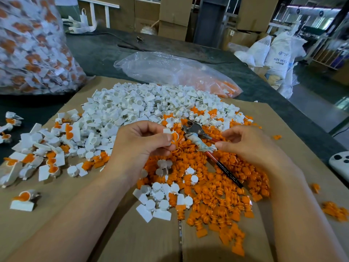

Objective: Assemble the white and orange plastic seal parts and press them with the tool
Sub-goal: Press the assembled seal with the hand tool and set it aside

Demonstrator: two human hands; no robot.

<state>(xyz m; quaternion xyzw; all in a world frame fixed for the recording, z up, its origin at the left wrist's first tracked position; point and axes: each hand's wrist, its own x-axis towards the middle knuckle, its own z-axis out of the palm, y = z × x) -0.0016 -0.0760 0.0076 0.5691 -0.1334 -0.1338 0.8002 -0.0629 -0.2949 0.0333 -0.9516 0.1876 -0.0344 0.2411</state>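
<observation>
Hard to read: the right hand has curled fingers, with thumb and forefinger tips close together at the taped part of the tool. I cannot tell whether they pinch a small white bit there or only touch the handle. The tool's metal head lies on the orange pile, and its red-and-black handle runs toward the near right of the cardboard.

The left hand pinches a seal — white part with orange insert — between thumb and fingertips. It is held just left of the tool head, over the middle of the cardboard.

Both forearms are cut off at the frame bottom. The big bag of joined seals at the far left is cut by the frame. A white device at the right edge is half out of view, kind unclear.

Edges and room:
- Bare cardboard lies along the near edge, between the forearms and toward the near left corner.
- A few loose orange parts sit by the right edge.
- The white pile fills the far middle.
- The orange pile runs from the middle to the near right.
- Joined seals spread to the left edge, some off it onto the table.

Surface and room: brown cardboard with a centre seam lies on a dark table. A clear bag with orange parts lies past the far edge — boxes and white sacks stand behind.
</observation>
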